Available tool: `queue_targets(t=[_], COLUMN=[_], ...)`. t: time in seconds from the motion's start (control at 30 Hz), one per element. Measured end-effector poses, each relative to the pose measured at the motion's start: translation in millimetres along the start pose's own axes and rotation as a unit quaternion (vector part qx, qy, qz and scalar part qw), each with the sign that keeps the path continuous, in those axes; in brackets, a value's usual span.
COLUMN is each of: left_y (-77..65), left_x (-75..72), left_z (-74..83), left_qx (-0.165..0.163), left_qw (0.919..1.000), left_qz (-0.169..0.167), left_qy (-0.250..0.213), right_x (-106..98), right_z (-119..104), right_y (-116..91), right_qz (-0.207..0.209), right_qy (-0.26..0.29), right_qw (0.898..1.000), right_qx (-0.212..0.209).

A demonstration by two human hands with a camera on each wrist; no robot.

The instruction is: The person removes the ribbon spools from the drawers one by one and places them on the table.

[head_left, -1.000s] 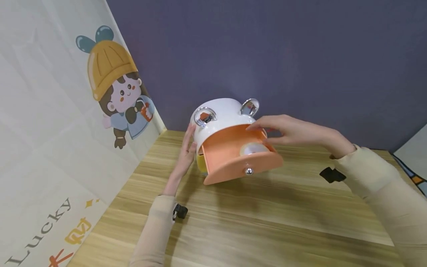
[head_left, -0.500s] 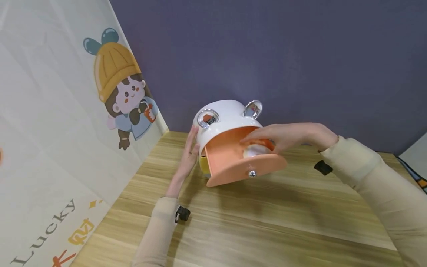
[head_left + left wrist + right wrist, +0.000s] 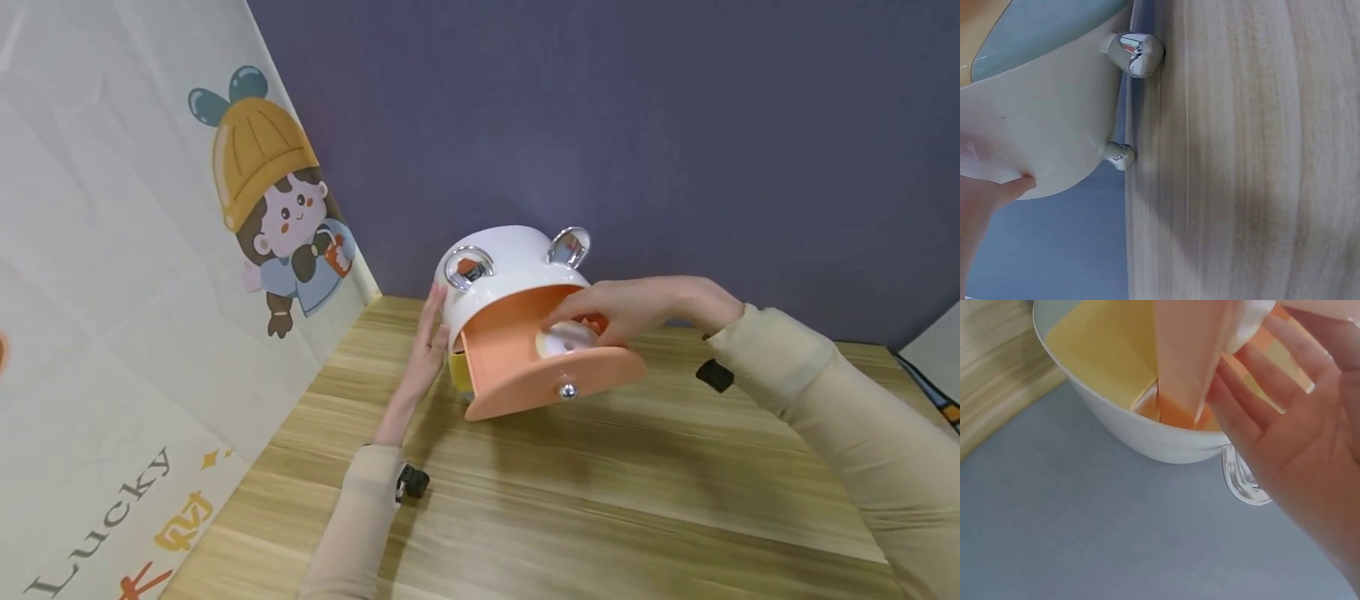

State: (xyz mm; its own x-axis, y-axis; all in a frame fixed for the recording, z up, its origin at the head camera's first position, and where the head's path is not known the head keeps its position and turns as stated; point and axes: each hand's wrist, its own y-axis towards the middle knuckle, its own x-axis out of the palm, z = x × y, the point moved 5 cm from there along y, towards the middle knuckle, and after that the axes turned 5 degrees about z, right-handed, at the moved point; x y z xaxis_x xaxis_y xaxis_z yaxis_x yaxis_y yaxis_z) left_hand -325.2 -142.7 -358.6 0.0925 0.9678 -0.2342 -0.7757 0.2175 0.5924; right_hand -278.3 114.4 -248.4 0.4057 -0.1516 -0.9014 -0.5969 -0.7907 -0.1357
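Compared with a second ago, the right hand [image 3: 633, 307] has gone from above the right end of an open orange drawer [image 3: 517, 390] down into it, and the white round object [image 3: 562, 339] there has shifted slightly left since half a second ago. Thumb and fingers now pinch that object, which sits in the drawer's right part, close behind its front panel. A chrome knob [image 3: 567, 391] is fixed to the panel.

The drawer juts toward the viewer from a glossy white container [image 3: 510, 250] with two chrome ears [image 3: 570, 247]. The container stands near the back edge of a wood-grain table [image 3: 600, 508], closer to the back left corner than to the back right one. Below the drawer shows a yellow section [image 3: 459, 372]; the left wrist view adds a blue-green panel [image 3: 1054, 25] and rounded chrome feet [image 3: 1141, 55].

The left hand [image 3: 426, 357] rests with extended fingers against the container's left side, gripping nothing. Both arms wear cream sleeves [image 3: 855, 400].

Beyond the back edge rises a dark blue-grey wall [image 3: 637, 125]. Along the left edge hangs a white sheet [image 3: 97, 250] printed with a cartoon figure [image 3: 258, 167] in a mustard hat and the word "Lucky".
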Motion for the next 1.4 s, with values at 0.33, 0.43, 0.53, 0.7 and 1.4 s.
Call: queue_targets(t=[0.33,0.43,0.53,0.7,1.4], left_y=[-0.2,-0.4,-0.7,-0.4,-0.6], left_x=[1.9,1.9,1.7,1.7,0.4], left_z=[0.3,0.9,1.3,0.4,-10.6], left_qx=[0.005,0.007,0.006,0.003,0.005], left_qw=[1.0,1.0,1.0,1.0,0.9998], left_qz=[0.0,0.004,0.006,0.002,0.02], left_qy=[0.001,0.001,0.001,0.005,0.006], right_x=[5.0,7.0,7.9,7.8,-12.5], right_z=[1.8,2.5,2.5,1.0,-4.8], right_y=[5.1,5.8,6.4,6.7,-9.2], right_qz=[0.02,0.025,0.036,0.053,0.089], right_qy=[0.014,0.022,0.013,-0.011,-0.02], right_qw=[1.0,0.999,0.999,0.999,0.996], right_qx=[0.012,0.022,0.015,0.0,-0.005])
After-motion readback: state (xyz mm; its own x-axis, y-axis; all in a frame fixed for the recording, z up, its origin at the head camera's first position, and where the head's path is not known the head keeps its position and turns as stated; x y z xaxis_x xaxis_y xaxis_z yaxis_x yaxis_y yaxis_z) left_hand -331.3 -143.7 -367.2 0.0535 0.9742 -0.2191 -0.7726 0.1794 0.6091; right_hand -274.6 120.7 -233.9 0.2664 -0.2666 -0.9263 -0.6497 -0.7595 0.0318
